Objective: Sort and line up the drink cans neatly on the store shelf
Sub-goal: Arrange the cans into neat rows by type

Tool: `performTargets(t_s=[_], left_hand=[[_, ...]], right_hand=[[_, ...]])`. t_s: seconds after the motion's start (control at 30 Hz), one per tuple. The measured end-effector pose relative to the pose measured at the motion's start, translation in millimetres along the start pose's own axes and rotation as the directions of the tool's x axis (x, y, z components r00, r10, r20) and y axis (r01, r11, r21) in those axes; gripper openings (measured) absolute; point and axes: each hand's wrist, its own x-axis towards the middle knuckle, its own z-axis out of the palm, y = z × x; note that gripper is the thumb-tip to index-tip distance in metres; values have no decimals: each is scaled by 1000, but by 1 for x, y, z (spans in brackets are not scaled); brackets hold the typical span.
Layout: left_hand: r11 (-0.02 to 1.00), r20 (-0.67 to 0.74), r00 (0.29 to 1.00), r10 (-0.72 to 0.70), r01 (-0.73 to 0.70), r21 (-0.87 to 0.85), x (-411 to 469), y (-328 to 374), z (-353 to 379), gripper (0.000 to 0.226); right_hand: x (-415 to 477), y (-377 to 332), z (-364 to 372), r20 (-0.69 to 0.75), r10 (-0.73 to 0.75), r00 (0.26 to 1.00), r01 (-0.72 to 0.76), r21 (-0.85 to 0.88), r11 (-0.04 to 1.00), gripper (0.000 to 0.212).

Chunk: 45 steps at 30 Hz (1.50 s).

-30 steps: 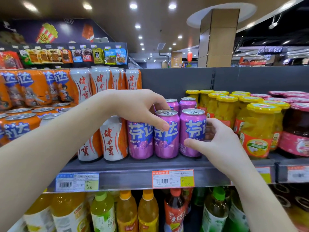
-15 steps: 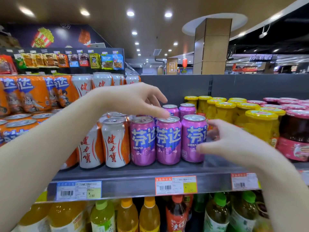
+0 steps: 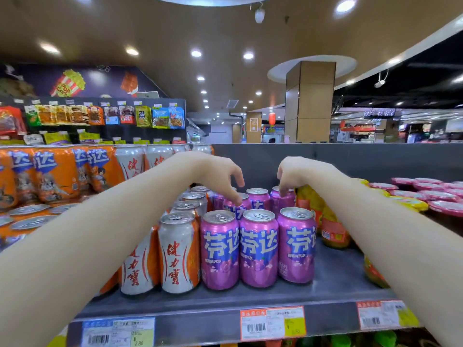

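Observation:
Three purple drink cans (image 3: 259, 246) stand side by side at the front of the grey shelf (image 3: 200, 311). A second row of purple cans (image 3: 258, 197) stands behind them. My left hand (image 3: 215, 174) reaches over the front row, fingers curled down onto the rim of the back-left purple can (image 3: 244, 205). My right hand (image 3: 300, 174) curls down onto the top of the back-right purple can (image 3: 284, 204). White-and-orange cans (image 3: 178, 254) stand in a file just left of the purple ones.
Orange cans (image 3: 55, 171) fill the shelf's left side, stacked two high. Jars of yellow fruit (image 3: 334, 234) stand right of the purple cans, red-lidded jars (image 3: 436, 196) beyond. Price tags (image 3: 273, 323) hang on the shelf edge. The shelf's back wall (image 3: 350, 161) rises behind the cans.
Both hands left the front row of purple cans and moved back onto the second row. The view has tilted up and come closer to the shelf.

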Motion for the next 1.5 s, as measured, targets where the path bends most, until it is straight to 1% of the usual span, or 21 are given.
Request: performTargets(t_s=[0.07,0.17,0.2,0.3,0.37,0.43,0.53,0.6,0.7,0.8,0.83,0.9,0.97,1.0,1.1,1.13,1.17,1.23,1.3,1.43,1.5], left_hand=[[999,70,998,-1,-1,41,8,3,3,73],[999,86,996,14,-17,40,14,4,8,75],[999,81,996,23,-26,37,15,4,9,75],[999,55,998,37,-38,21,14,3,13,73],[999,30,999,32,-32,12,11,2,14,70],[999,9,999,32,-32,2,8,2,13,70],[1000,22,999,25,-25,1,4,0,11,69],[999,30,1000,4,-5,32,4,-3,12,69],[995,22,999,-35,33,98,5,-5,15,74],[994,37,998,-47,43,100,5,-2,14,72],[994,47,998,-45,40,98,5,-1,13,69],[994,60,997,-44,38,99,5,-1,10,68],[995,65,997,-52,46,91,3,-1,9,69],[995,66,996,-54,48,88,3,-1,9,69],[995,76,995,-61,55,82,2,-5,10,70],[995,83,994,-71,64,78,2,-8,11,69],[994,90,992,-83,77,73,3,-10,12,68],[994,88,991,-98,93,58,3,-15,15,67],[995,80,992,-98,95,38,4,-17,17,65],[995,73,993,-95,93,26,6,-18,19,68],[995,68,993,-94,93,22,7,-19,19,68]], right_hand=[[8,3,2,94,-33,995,36,-39,999,51],[10,3,5,199,-63,978,58,31,998,69],[10,4,7,206,-70,976,58,64,996,70],[6,7,6,198,-73,978,53,103,993,48],[1,9,1,185,-41,982,22,108,994,44],[0,10,-1,201,-14,980,-14,139,990,48],[-3,5,-4,258,18,966,-62,162,985,65],[-5,1,-6,290,35,957,-90,180,979,71],[-12,-7,-10,319,37,947,-107,206,973,60],[-15,-15,-11,308,55,950,-128,224,966,51],[-13,-17,-12,290,67,955,-140,239,961,47],[-8,-18,-16,264,108,958,-185,287,940,30],[-10,-20,-21,313,130,941,-233,321,918,23],[-13,-21,-23,353,124,928,-247,328,912,26],[-19,-25,-20,412,76,908,-207,282,937,63],[-22,-28,-19,419,52,906,-187,287,939,67],[-24,-31,-17,421,21,907,-167,314,934,66],[-29,-39,-15,430,-55,901,-117,365,923,57],[-34,-47,-14,452,-110,885,-71,364,929,53],[-35,-56,-11,523,-128,843,-65,334,940,56],[-32,-58,-8,527,-115,842,-58,302,952,55]])
